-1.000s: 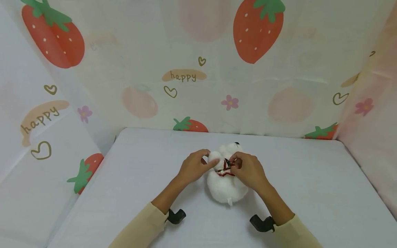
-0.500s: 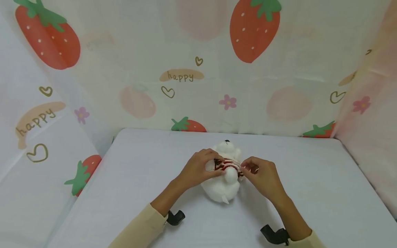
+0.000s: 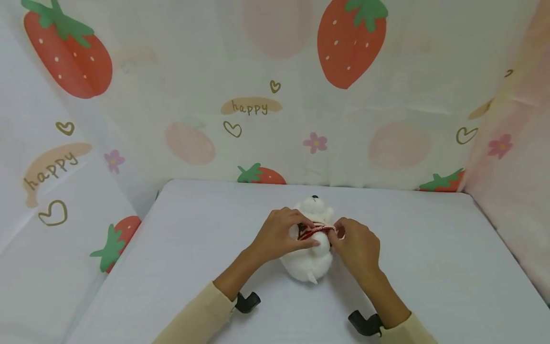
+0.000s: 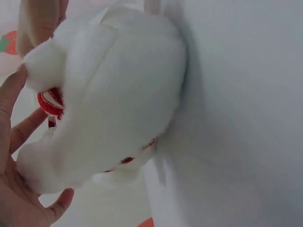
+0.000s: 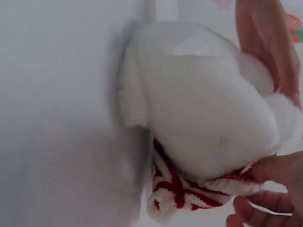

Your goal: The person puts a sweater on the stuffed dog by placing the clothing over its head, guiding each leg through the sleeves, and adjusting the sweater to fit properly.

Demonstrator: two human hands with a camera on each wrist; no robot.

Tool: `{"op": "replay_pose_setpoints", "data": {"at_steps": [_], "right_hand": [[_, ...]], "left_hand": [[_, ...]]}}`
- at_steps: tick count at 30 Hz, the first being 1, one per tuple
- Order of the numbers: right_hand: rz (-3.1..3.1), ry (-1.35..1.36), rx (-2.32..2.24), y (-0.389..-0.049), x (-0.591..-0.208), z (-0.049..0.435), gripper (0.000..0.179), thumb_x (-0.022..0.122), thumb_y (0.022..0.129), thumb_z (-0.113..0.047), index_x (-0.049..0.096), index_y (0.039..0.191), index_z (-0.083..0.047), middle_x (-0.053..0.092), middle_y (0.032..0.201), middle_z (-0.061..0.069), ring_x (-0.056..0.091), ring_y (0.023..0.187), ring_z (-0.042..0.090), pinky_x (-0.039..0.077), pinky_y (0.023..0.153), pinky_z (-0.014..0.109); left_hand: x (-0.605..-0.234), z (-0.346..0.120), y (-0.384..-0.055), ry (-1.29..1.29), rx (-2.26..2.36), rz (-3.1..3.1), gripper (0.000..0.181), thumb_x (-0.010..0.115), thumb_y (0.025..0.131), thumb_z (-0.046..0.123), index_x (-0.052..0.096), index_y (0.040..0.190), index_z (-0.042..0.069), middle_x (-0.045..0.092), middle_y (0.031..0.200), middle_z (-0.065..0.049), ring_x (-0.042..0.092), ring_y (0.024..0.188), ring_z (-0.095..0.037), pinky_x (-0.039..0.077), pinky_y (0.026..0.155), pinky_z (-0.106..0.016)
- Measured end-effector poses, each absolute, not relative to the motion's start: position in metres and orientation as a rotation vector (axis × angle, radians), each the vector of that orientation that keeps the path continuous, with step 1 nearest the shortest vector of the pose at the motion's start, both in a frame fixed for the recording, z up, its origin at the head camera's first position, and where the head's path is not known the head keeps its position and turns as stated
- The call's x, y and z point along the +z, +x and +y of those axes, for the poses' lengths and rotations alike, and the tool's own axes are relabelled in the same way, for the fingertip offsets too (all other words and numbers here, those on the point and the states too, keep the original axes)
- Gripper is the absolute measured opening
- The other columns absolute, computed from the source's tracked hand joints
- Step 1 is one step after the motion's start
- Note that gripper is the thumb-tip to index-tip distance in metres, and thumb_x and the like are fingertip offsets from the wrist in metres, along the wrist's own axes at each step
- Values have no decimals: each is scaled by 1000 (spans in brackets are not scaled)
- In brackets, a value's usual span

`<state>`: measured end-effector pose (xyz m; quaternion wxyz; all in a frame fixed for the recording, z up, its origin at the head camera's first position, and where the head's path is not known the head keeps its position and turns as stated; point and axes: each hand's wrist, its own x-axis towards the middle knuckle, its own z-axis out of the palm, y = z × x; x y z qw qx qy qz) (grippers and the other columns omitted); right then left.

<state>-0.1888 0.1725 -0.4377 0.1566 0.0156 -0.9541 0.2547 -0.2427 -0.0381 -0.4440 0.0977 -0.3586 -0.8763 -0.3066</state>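
Observation:
A white plush toy with a dark nose lies on its back in the head view, its head toward the far side. Around its middle is a red and white knitted garment, which hangs loose at one side of the body in the right wrist view. My left hand holds the toy from the left, with its thumb at one stubby limb and its fingers over the garment. With thumb and fingers, my right hand pinches the garment's edge on the right. In the left wrist view, the toy's round body hides much of the garment.
The toy lies on a white-covered table. Behind it hangs a fabric backdrop printed with strawberries, and similar cloth walls stand at both sides. Black camera mounts are worn at both wrists.
The toy has turned so its head points more directly away. My right hand shifted right with the garment, then came slightly back left; its edge now looks pulled into a narrower band.

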Motion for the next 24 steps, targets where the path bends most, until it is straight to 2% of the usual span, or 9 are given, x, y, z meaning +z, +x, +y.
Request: {"op": "replay_pose_setpoints", "data": {"at_steps": [6,10,14,18,20,24], "right_hand": [[-2799,13,521,-188,-440,176,12,80,79,-4,70,86,-6,65,76,5,56,57,20,43,47,33],[-2764,64,832,-188,-437,179,7,73,83,1,72,87,-5,68,77,5,57,60,17,45,48,30],[-2661,165,1249,-188,-435,177,16,64,85,7,72,87,-6,72,84,6,65,74,18,53,59,29],[-2597,285,1347,-187,-433,175,22,60,87,10,71,87,-9,72,93,5,67,86,19,57,75,36],[-2569,341,1330,-187,-432,174,24,60,88,11,70,88,-11,71,93,2,65,85,17,56,75,38],[-2536,432,1281,-186,-431,172,26,62,89,12,70,88,-13,70,92,-2,62,82,14,53,70,31]], "left_hand": [[-440,-38,-241,-1031,-874,-2635,40,81,79,58,76,105,27,70,104,13,59,99,-10,43,96,-44],[-437,-36,-238,-1015,-810,-2641,42,79,80,59,76,107,28,71,105,12,60,99,-11,43,96,-45],[-436,-32,-235,-1008,-717,-2626,45,77,81,61,74,111,28,71,103,11,61,94,-12,44,91,-45],[-436,-26,-235,-984,-636,-2622,47,77,81,63,72,114,30,71,101,12,60,90,-11,44,87,-42],[-435,-23,-236,-972,-612,-2621,46,78,80,61,72,113,30,71,101,12,60,89,-11,44,85,-40],[-435,-16,-235,-959,-553,-2616,43,81,79,59,72,110,30,72,96,13,60,83,-10,44,82,-38]]}}
